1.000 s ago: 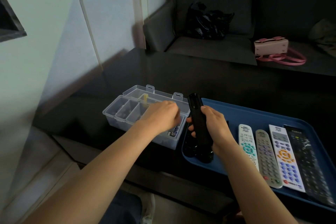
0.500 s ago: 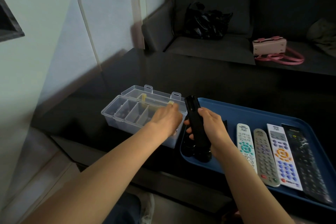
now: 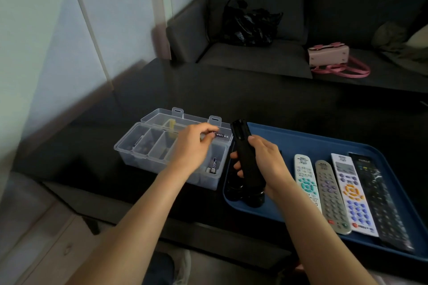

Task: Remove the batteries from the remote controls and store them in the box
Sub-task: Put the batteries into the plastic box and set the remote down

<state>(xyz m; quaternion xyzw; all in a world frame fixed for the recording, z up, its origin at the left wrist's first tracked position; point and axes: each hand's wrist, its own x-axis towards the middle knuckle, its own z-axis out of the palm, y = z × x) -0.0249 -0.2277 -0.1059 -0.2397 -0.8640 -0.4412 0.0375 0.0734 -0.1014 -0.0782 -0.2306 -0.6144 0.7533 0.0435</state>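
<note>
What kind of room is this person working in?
Most likely a home living room. A dark sofa with a pink handbag on it stands behind a low black table, and a blue tray holds several TV-style remote controls.

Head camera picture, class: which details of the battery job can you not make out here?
- Black remote in the right hand: whether cells remain inside; too dark.
- Clear box: middle compartments' contents, blurred, partly behind the left hand.
- Battery: label too small.
</note>
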